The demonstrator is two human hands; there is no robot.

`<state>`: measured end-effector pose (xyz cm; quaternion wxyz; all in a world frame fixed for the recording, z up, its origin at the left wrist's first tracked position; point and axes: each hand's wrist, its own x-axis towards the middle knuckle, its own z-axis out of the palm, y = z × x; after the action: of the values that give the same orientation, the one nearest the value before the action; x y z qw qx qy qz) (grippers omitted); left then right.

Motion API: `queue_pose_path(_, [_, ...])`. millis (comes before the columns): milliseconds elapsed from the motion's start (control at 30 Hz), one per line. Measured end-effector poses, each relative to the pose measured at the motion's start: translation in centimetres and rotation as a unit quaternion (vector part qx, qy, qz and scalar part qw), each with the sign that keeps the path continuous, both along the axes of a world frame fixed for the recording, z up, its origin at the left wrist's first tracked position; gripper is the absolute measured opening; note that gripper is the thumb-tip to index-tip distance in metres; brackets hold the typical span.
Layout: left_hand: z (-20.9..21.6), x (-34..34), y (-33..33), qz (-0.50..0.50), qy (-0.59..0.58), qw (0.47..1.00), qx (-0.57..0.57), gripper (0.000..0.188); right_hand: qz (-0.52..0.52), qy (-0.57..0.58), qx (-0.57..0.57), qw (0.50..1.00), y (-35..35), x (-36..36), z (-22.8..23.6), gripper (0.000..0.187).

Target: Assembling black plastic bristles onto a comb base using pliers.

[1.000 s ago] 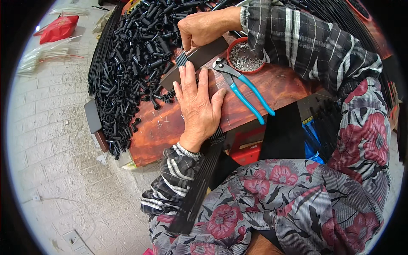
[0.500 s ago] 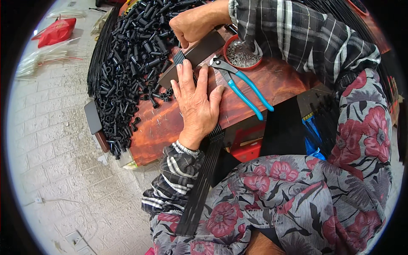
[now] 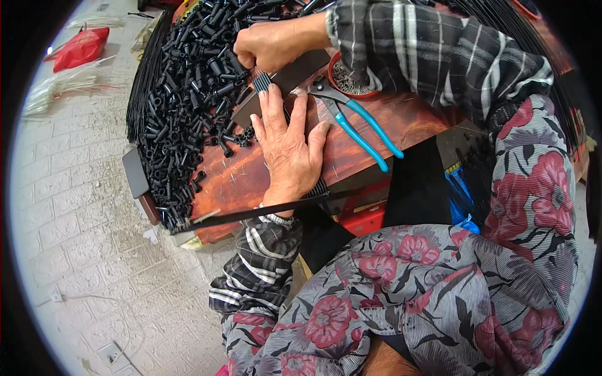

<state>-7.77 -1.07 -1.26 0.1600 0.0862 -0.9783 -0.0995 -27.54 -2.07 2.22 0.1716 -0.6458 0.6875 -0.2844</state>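
My left hand (image 3: 288,147) lies flat, fingers stretched, over a row of thin black rods (image 3: 262,81) whose ends stick out past the fingertips. These ends rest against a dark brown bar (image 3: 304,70) on the reddish wooden table (image 3: 232,188). Just beyond them, my right hand (image 3: 273,47) is curled closed; what it holds, if anything, is hidden. A dark strip (image 3: 251,215) stretches across my left wrist. Cutting pliers (image 3: 367,128) with turquoise handles lie right of my left hand. Behind them stands a red bowl (image 3: 351,94) of small metal pins, partly covered by my right sleeve.
A large heap of short black tubes (image 3: 188,94) covers the table's left side. Long black rods (image 3: 141,94) line its left edge. A blue plastic bag (image 3: 463,194) hangs at the right, by my floral apron (image 3: 401,276). A red bag (image 3: 81,49) lies on the tiled floor.
My right hand has moved left, its sleeve now covering more of the bowl. The rods' long tail no longer hangs down over my lap; a dark strip now crosses my left wrist.
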Motion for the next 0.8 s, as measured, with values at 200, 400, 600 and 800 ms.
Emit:
queue_pose_path(200, [-0.2, 0.2, -0.6, 0.008, -0.006, 1.0, -0.005, 0.047, -0.003, 0.169, -0.06, 0.984, 2.0, -1.1, 1.1, 0.02])
queue_pose_path(400, [-0.7, -0.4, -0.7, -0.012, 0.012, 1.0, -0.007, 0.046, -0.001, 0.214, 0.12, 0.969, 9.6, -11.9, 4.1, 0.024])
queue_pose_path(600, [-0.7, -0.2, -1.2, -0.006, 0.001, 1.0, -0.01, 0.046, -0.001, 0.126, -0.088, 0.988, 14.2, -10.6, 2.3, 0.018])
queue_pose_path(800, [-0.5, 0.4, -1.4, -0.006, 0.007, 1.0, -0.012, 0.045, -0.102, 0.206, 0.006, 0.973, 12.7, -9.2, 3.7, 0.012])
